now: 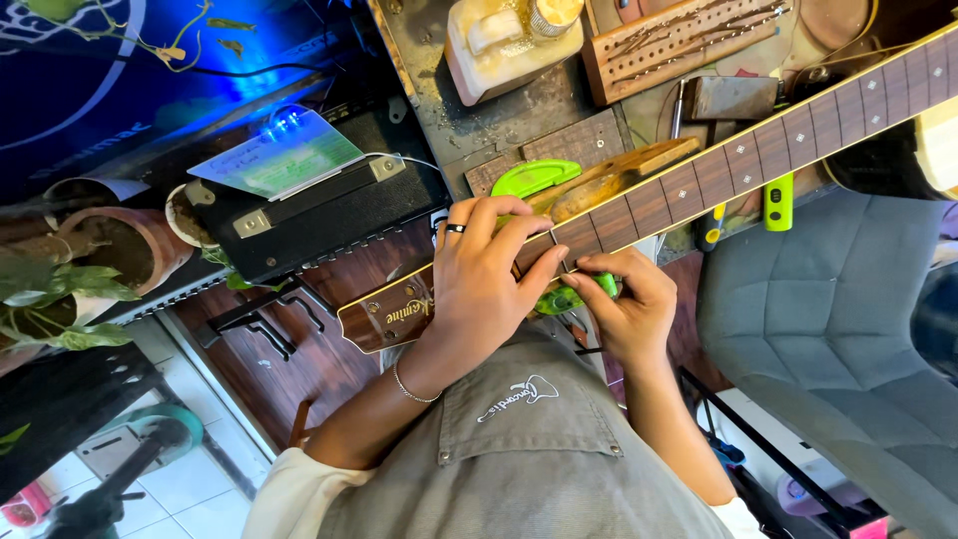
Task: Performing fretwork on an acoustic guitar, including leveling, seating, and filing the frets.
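A guitar neck [758, 140] with a dark fretboard and dot inlays runs from upper right down to its brown headstock [384, 314] at centre left. My left hand [489, 274], with a dark ring and a thin bracelet, lies over the neck near the nut, fingers wrapped across the fretboard. My right hand [624, 304] sits just below the neck and pinches a small green tool [569, 296] against the edge by the first fret. The guitar's body is cut off at the upper right corner.
A black amplifier [319, 215] with a laminated card on top stands to the left. A wooden block with small files [674, 40], a green-handled tool [778, 200] and a green clamp [534, 178] lie on the bench behind. Grey chair [828, 319] at right; potted plants at left.
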